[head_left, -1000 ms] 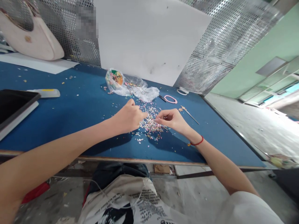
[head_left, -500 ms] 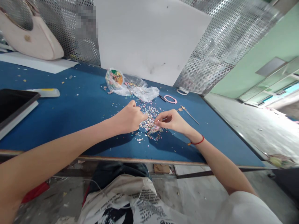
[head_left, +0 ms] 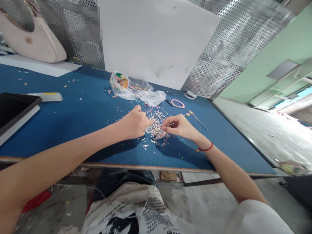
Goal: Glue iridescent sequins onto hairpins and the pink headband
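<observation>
A heap of tiny glittering sequins lies on the blue table. My left hand rests at the heap's left side, fingers curled into a pinch at the sequins. My right hand, with a red cord on the wrist, is at the heap's right side, thumb and forefinger pinched together on something too small to name. A thin pin seems to run between the two hands, but I cannot make it out clearly.
Behind the heap lies a clear plastic bag with coloured contents. A pink ring and a long metal hairpin lie at the right. A dark tablet and a white-yellow tool sit left. A pale handbag leans on perforated metal.
Both hands have stayed at the heap. The right hand has dipped slightly lower toward the sequins and its fingertips have closed in nearer the left hand.
</observation>
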The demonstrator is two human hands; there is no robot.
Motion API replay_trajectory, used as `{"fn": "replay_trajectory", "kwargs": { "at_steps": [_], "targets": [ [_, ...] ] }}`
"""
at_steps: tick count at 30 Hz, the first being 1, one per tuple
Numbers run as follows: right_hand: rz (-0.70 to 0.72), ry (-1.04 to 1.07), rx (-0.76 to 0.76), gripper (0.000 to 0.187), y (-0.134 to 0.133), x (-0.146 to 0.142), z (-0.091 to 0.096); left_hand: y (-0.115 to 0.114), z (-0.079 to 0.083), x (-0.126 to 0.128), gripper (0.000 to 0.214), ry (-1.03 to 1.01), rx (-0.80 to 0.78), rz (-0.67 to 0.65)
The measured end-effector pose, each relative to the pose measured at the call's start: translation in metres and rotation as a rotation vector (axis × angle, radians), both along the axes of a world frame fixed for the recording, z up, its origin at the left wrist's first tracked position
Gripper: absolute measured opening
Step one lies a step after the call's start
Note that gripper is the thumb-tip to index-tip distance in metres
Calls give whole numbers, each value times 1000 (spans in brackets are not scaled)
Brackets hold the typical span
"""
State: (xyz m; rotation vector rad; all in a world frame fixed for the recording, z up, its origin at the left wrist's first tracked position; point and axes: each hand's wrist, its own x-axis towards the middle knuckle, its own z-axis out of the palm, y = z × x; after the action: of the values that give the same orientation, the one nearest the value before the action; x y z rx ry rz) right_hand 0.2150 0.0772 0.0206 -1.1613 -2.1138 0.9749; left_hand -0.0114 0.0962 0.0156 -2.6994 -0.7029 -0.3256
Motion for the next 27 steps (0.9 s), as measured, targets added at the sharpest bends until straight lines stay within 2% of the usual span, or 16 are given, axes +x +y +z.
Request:
{"fn": "replay_trajectory", "kwargs": {
  "at_steps": [8, 15, 17, 23, 27],
  "targets": [
    [6, -19, -16, 12, 1, -1, -3, -1, 0, 0, 18, 50, -1, 19],
    [-88, 199, -142, 35, 1, 8, 6, 4, -3, -2, 16, -29, 13, -11],
    [-93, 221, -167, 35, 3, 10, 7, 5, -3, -2, 16, -21, -2, 0],
    [-11, 211, -226, 20, 5, 11, 3, 4, -1, -1, 19, -31, -56, 15],
    [106, 264, -210, 16, 7, 13, 3, 4, 1, -2, 20, -87, -184, -1]
  ]
}}
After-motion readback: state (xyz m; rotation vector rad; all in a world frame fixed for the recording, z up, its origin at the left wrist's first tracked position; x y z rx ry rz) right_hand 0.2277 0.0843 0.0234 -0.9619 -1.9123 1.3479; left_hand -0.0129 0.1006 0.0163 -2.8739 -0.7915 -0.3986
